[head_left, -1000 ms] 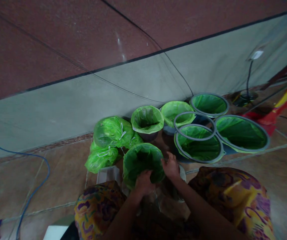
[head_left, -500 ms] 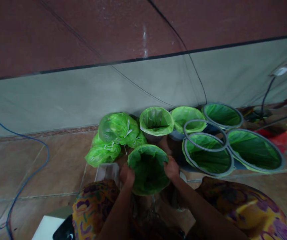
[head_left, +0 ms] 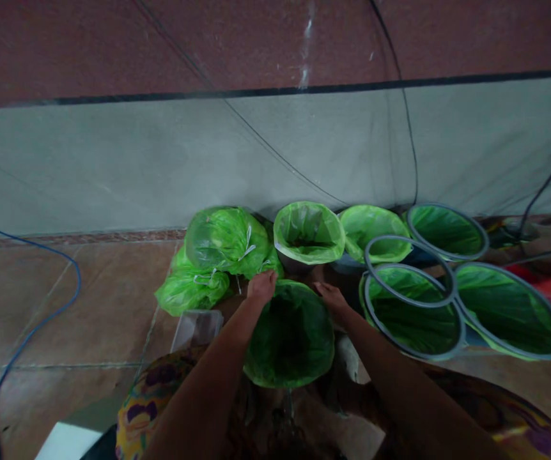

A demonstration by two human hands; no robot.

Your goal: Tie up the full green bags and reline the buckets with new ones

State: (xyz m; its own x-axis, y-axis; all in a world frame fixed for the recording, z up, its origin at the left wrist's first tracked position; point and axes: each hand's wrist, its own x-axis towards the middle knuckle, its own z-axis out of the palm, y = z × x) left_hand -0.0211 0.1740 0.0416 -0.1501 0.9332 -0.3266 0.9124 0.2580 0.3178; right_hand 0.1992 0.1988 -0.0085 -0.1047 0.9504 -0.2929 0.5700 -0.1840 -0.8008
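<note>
A round bin lined with a green bin liner (head_left: 289, 377) stands between my legs, its mouth facing up and its inside dark. My left hand (head_left: 262, 285) is closed over the liner at the far left of the rim. On the far right of the same rim, my right hand (head_left: 332, 297) has its fingers on the liner's edge; part of its grip is hidden. Just beyond are two more lined bins, one with a pale green liner (head_left: 310, 250) and another with a similar liner (head_left: 376, 220).
Tied green bags (head_left: 225, 239) lie at the left by the wall, with a clear plastic container (head_left: 197, 329) before them. Several lined bins with grey rings (head_left: 510, 310) stand at the right; one loose ring (head_left: 383, 239) leans across. A blue cable (head_left: 71, 297) crosses the floor.
Both my hands have moved from the sides of the rim to its far edge. The view has shifted slightly; the other bins and bags stay put.
</note>
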